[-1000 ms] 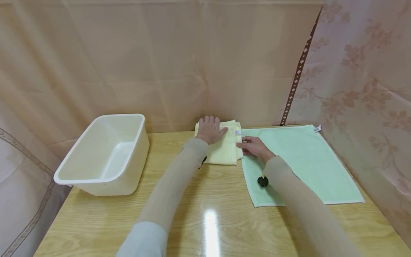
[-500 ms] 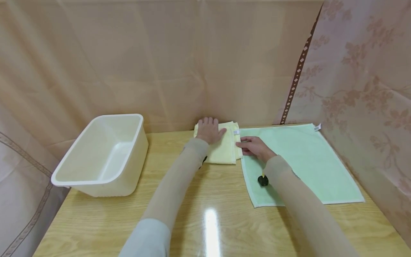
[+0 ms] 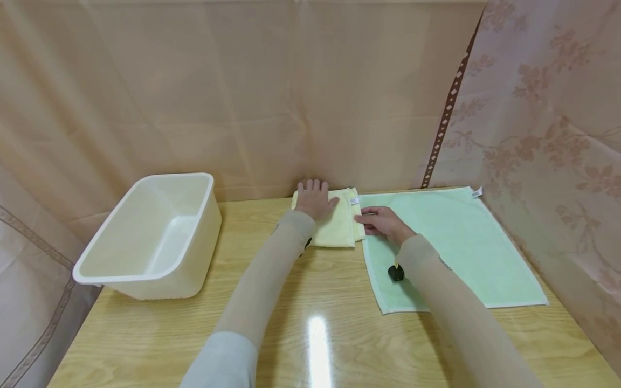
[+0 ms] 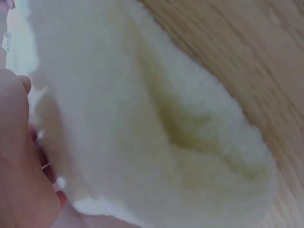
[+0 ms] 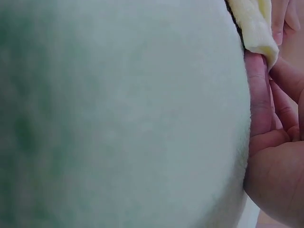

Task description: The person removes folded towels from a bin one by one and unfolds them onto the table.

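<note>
A folded pale yellow towel (image 3: 335,229) lies at the back of the table, its layers slightly offset along the right side, where a small white label shows. My left hand (image 3: 314,200) rests on its upper left part with the fingers spread forward. At the towel's right edge, my right hand (image 3: 384,223) pinches the cloth between thumb and fingers. In the right wrist view a yellow towel corner (image 5: 261,40) sits between the thumb and fingers. Under the right hand is a mint green towel (image 3: 461,242), spread flat. The left wrist view shows the yellow towel's loose fold (image 4: 190,137) close up.
A cream plastic basin (image 3: 199,258) stands on the left of the wooden table (image 3: 271,345). A small black object (image 3: 395,272) hangs by the right sleeve, over the green towel. Curtains (image 3: 252,108) rise behind the table and at both sides.
The yellow towel's back right edge has settled slightly lower. Both hands keep nearly the same places, and the head view has shifted a little.
</note>
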